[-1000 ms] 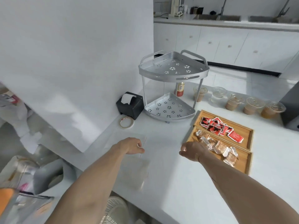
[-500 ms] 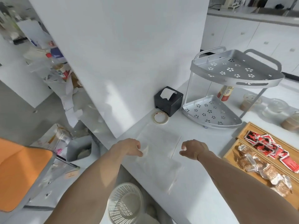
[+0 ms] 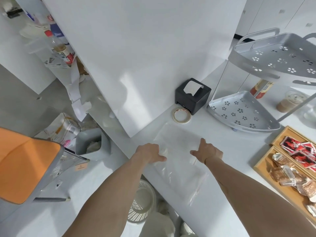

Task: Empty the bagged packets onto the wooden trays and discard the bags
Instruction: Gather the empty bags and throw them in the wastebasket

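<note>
Two empty clear plastic bags [image 3: 181,170] lie flat, one overlapping the other, on the white counter near its left edge. My left hand [image 3: 150,153] sits at the bags' left edge, fingers pinched on a crumpled bit of plastic. My right hand [image 3: 207,151] rests on top of the bags, thumb and a finger spread. At the right, the far wooden tray [image 3: 280,135] holds red packets [image 3: 302,149]. The near wooden tray [image 3: 261,170] holds brown packets [image 3: 289,175].
A tape roll [image 3: 181,115], a black tissue box [image 3: 192,95] and a grey corner rack [image 3: 242,113] stand behind the bags. Below the counter edge are a white perforated basket [image 3: 142,202] and a grey bin [image 3: 90,144]. An orange chair [image 3: 20,165] is at the left.
My view has swung left and down. My right hand moved left from beside the trays onto the bags and opened its fingers. My left hand stayed at the bags' edge.
</note>
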`<state>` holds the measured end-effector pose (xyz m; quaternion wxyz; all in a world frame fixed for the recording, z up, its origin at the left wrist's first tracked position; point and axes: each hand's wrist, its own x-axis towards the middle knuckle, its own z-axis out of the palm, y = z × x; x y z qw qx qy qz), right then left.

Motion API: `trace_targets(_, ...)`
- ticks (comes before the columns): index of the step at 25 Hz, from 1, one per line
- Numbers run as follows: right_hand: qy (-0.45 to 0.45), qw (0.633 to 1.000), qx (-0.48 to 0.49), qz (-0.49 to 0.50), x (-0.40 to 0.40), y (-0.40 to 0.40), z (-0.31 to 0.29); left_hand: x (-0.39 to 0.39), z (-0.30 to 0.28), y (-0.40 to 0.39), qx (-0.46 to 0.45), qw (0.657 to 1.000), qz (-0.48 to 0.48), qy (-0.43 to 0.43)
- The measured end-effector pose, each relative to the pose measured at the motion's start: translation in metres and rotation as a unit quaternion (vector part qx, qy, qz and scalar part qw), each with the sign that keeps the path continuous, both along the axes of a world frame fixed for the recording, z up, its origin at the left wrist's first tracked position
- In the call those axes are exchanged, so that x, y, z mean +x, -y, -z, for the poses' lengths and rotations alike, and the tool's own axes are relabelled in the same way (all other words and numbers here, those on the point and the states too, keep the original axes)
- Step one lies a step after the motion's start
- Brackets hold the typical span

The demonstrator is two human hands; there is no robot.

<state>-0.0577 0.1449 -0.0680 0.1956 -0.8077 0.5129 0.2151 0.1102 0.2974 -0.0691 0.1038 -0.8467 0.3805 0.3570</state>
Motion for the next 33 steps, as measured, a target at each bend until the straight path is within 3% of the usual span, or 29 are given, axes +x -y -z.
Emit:
trace_targets(8, 0.11, 0.982, 0.041, 0.151, 0.003, -0.001, 0.018, -0.01, 0.016, -0.001, -0.074, 0.986, -0.124, -0.079)
trace_targets(13, 0.158, 0.947, 0.052, 0.276, -0.004, 0.015, 0.013, -0.016, 0.011, -0.001, -0.091, 0.988, -0.105, -0.06)
trace_targets(18, 0.279, 0.891, 0.12, 0.337, -0.033, 0.024, 0.005, -0.031, -0.001, -0.008, -0.122, 0.983, -0.129, -0.048)
trace_targets(25, 0.35, 0.895, 0.135, 0.241, -0.059, -0.002, -0.02, -0.06, -0.022, -0.054, -0.178, 0.958, -0.215, -0.061)
trace_targets(29, 0.354, 0.912, 0.148, 0.144, -0.049, -0.035, -0.043, -0.067, -0.032, -0.102, -0.202, 0.934, -0.29, -0.062)
trace_targets(33, 0.344, 0.921, 0.167, 0.075, -0.022, -0.078, -0.052, -0.061, -0.044, -0.158, -0.207, 0.93, -0.304, -0.013)
